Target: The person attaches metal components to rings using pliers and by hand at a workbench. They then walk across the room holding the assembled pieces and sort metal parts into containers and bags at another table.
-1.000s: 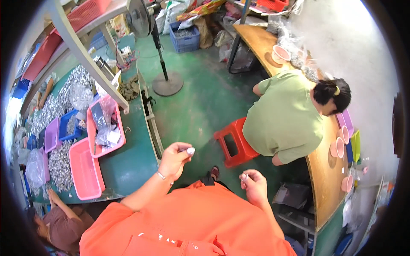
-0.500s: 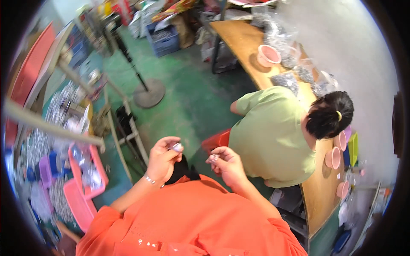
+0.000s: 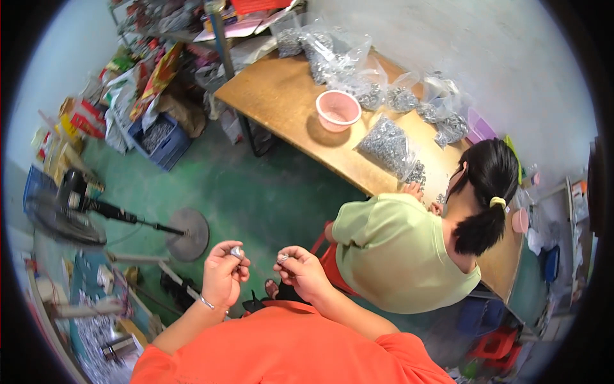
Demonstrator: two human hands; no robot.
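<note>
Between the thumb and fingers of my left hand (image 3: 222,276) is a small shiny silver metal part (image 3: 237,252). My right hand (image 3: 303,274) pinches another small silver metal part (image 3: 282,258), mostly covered by its fingertips. The hands are raised in front of my orange shirt, a short gap apart, above the green floor. What exact kind the parts are is too small to tell. A silver bracelet (image 3: 206,301) circles my left wrist.
At right a person in a light green shirt (image 3: 403,256) sits at a wooden table (image 3: 275,89). It bears a pink bowl (image 3: 338,110) and bags of metal parts (image 3: 387,144). A standing fan (image 3: 70,211), a blue crate (image 3: 160,144) and a metal shelf are to the left.
My view has swung to the right, bringing more of the table and its bags into sight. Both hands still hold their small parts, and the seated person's hands now show at the table.
</note>
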